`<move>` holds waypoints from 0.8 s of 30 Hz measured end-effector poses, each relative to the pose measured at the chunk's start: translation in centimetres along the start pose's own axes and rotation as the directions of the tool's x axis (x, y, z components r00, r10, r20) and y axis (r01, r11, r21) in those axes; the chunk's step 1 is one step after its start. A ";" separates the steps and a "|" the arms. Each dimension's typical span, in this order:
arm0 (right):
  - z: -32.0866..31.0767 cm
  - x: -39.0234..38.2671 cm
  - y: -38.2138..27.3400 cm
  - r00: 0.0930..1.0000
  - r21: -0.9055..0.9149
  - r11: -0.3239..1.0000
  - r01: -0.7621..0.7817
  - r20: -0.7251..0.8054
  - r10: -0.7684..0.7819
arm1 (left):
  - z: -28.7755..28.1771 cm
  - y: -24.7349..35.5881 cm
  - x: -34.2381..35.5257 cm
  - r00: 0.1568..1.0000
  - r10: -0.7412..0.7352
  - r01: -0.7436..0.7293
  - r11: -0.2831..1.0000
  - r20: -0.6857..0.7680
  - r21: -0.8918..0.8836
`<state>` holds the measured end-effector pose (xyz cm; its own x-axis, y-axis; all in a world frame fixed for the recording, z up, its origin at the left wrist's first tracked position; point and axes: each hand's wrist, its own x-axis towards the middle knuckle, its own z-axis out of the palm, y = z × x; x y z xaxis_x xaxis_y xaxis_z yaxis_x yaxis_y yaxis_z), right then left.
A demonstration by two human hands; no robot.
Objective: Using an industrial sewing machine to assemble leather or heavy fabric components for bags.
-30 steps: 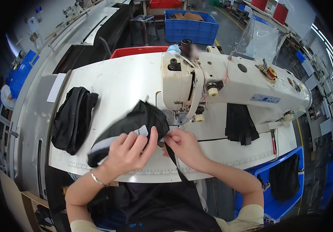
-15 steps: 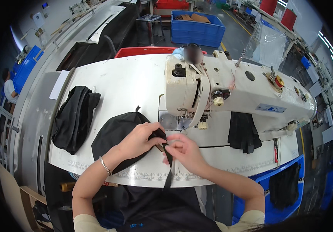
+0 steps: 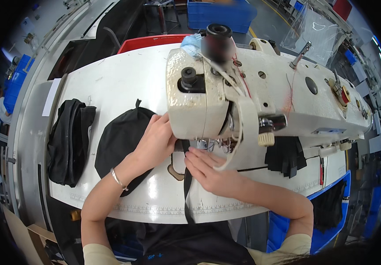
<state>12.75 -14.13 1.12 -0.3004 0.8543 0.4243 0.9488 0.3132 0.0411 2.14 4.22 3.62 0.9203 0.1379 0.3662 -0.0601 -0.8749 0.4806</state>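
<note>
In front of me stands a white sewing machine [image 3: 188, 110], its needle area low over the table. My left hand [image 3: 154, 140] is curled at the left of the machine head, its fingertips hidden behind it, so what it pinches does not show. Beneath and beside that wrist lies a rounded black fabric piece [image 3: 122, 132] with a small tab at its top. My right hand [image 3: 212, 173] has its fingers pressed together on a narrow black strap [image 3: 187, 185], just in front of the needle area. The strap runs down toward the table's front edge.
Folded black fabric [image 3: 70, 141] lies at the table's left. Black strips [image 3: 284, 154] sit under the machine arm, near a red-handled tool [image 3: 321, 171]. A blue bin [image 3: 283, 227] stands at the right front, a red bin [image 3: 150, 42] behind the table.
Both hands have brought the strap's upper end to the needle area. My right fingers have gone from pinching upright to lying along the strap. The view has moved closer to the machine.
</note>
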 end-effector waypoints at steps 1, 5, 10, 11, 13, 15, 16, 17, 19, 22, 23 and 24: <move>0.0 -0.2 0.8 1.000 -0.062 0.998 0.003 0.007 -0.002 | 0.8 -0.7 0.7 0.999 -0.016 0.017 0.999 -0.033 0.038; -0.1 -2.3 1.7 0.970 0.059 0.985 -0.163 0.193 0.149 | 3.1 -2.8 2.8 0.993 -0.035 0.048 0.993 -0.112 0.111; 0.0 -2.5 1.8 0.885 0.815 0.355 -0.458 0.378 0.273 | 3.2 -3.4 2.7 0.997 -0.030 0.039 0.990 -0.065 0.133; -0.1 -2.3 2.1 0.908 0.849 0.339 -0.405 0.329 0.260 | 3.2 -3.5 2.4 0.998 -0.027 0.034 0.989 -0.057 0.140; -0.6 -1.8 2.7 0.835 0.807 0.219 -0.549 0.521 0.175 | 3.3 -3.8 2.3 0.999 -0.027 0.033 0.988 -0.045 0.149; -1.0 -1.6 2.9 0.789 0.791 0.029 -0.612 0.607 0.098 | 3.3 -4.0 2.6 0.999 -0.022 0.028 0.986 -0.039 0.163; -1.2 -1.6 3.0 0.694 0.694 0.019 -0.720 0.718 0.053 | 3.1 -3.8 2.7 0.999 -0.019 0.025 0.985 -0.036 0.172; -1.3 -1.7 2.7 0.798 0.586 0.606 -0.539 0.586 0.143 | 2.7 -3.5 2.8 0.999 -0.014 0.019 0.983 -0.034 0.181; -1.4 -2.0 1.8 0.961 0.006 1.000 -0.027 0.277 0.024 | 1.4 -2.0 2.5 1.000 0.002 0.004 0.976 -0.029 0.218; -1.9 -2.9 -0.5 0.988 -0.038 0.989 0.141 0.070 -0.138 | -2.0 2.3 -0.9 0.994 -0.080 0.053 0.951 0.075 0.306; -2.4 -3.3 -1.7 0.982 0.067 0.981 0.183 0.023 -0.185 | -3.0 3.9 -2.7 0.984 -0.122 0.076 0.947 0.131 0.312; -2.8 -3.7 -3.0 0.974 0.131 0.965 0.228 -0.032 -0.226 | -4.1 5.5 -4.7 0.976 -0.165 0.109 0.937 0.146 0.332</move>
<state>11.32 -19.40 2.00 -0.5039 0.7478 0.4323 0.8340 0.5515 0.0181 -4.13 0.67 7.77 0.9640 0.2110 0.1621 0.1719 -0.9589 0.2259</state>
